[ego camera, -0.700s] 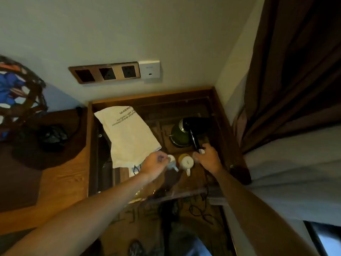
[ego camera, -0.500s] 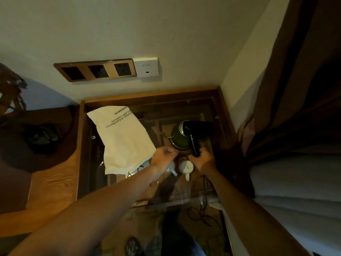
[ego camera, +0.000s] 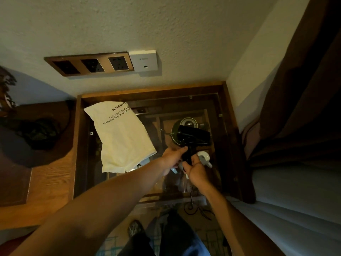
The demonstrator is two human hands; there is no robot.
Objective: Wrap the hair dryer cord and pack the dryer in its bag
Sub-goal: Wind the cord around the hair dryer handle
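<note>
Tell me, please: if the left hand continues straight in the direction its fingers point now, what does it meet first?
The left hand points right and slightly away, so it would probably first meet the hair dryer handle, which its fingertips already seem to touch. Depth is hard to judge.

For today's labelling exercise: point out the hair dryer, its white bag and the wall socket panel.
hair dryer (ego camera: 195, 135): head view, on the black barrel.
white bag (ego camera: 121, 137): head view, middle of the cloth.
wall socket panel (ego camera: 90, 64): head view, on the middle socket.
</note>
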